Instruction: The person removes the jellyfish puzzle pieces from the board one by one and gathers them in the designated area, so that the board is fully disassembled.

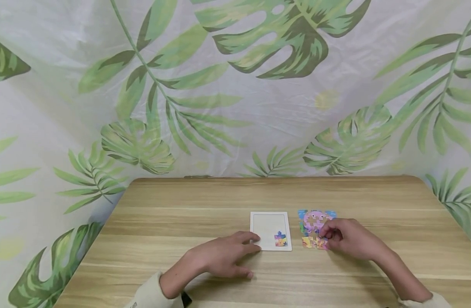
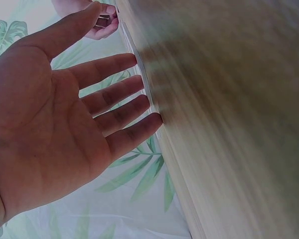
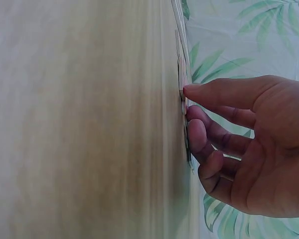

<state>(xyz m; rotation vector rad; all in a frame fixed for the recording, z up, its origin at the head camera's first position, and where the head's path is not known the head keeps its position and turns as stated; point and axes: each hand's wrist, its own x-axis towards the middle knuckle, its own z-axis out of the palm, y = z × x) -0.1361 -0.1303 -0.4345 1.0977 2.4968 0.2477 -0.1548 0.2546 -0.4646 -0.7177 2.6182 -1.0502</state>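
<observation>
A white puzzle tray [image 1: 267, 226] lies flat on the table, a few joined colourful puzzle pieces [image 1: 280, 240] in its near right corner. My left hand [image 1: 229, 256] rests its fingertips at the tray's left edge, fingers extended and thumb apart; in the left wrist view the palm [image 2: 55, 119] holds nothing. Right of the tray, other puzzle pieces [image 1: 314, 220] form a picture with a pink round figure and gaps between them. Over their right side is my right hand [image 1: 351, 239], fingers curled. In the right wrist view its thumb and forefinger pinch at a puzzle piece [image 3: 185, 103] on the table.
The wooden table [image 1: 181, 222] has rounded far corners. A leaf-patterned cloth [image 1: 274, 119] hangs behind it and continues at both sides. Part of a dark object [image 1: 186, 298] shows by the left sleeve [image 1: 154, 295].
</observation>
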